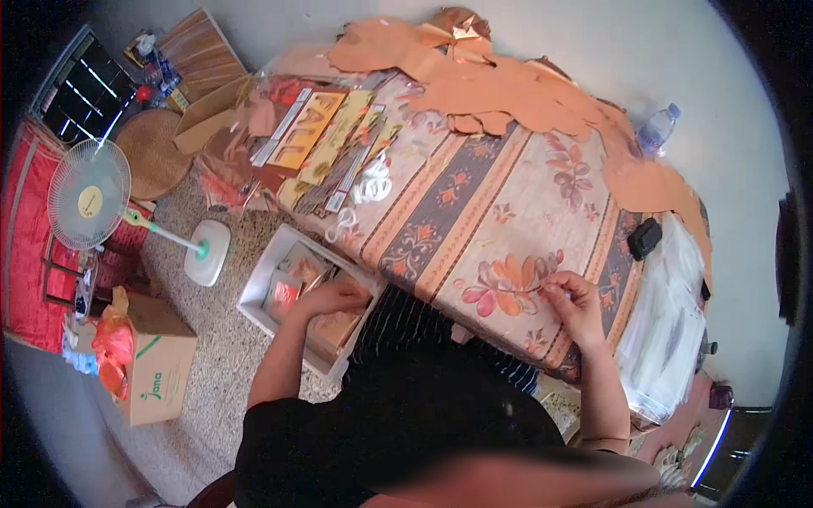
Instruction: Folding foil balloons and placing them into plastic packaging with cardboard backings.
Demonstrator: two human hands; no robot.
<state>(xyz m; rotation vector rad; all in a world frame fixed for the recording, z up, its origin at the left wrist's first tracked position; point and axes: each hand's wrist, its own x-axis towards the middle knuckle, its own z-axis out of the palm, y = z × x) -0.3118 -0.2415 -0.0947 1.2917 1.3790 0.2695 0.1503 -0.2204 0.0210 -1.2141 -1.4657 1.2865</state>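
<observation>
My left hand point(339, 297) reaches into a white plastic bin point(261, 278) beside the table, over flat packets point(333, 332) in brown and clear wrapping. Its fingers are bent downward, and I cannot make out whether their tips grip a packet. Above the near part of the table, my right hand point(576, 306) is closed in a pinch, thumb against fingertips. Whatever it may hold is too small to tell. Beneath it lies a patterned tablecloth point(508, 222) with large flowers and dark stripes.
Orange-brown leaf-shaped cutouts point(525, 91) cover the table's far edge. Printed cards point(313, 129) and white cord point(373, 179) lie left. A black object point(645, 239), clear plastic sleeves point(665, 330) and a bottle point(659, 129) are right. A fan point(207, 251) and carton point(161, 372) stand on the floor.
</observation>
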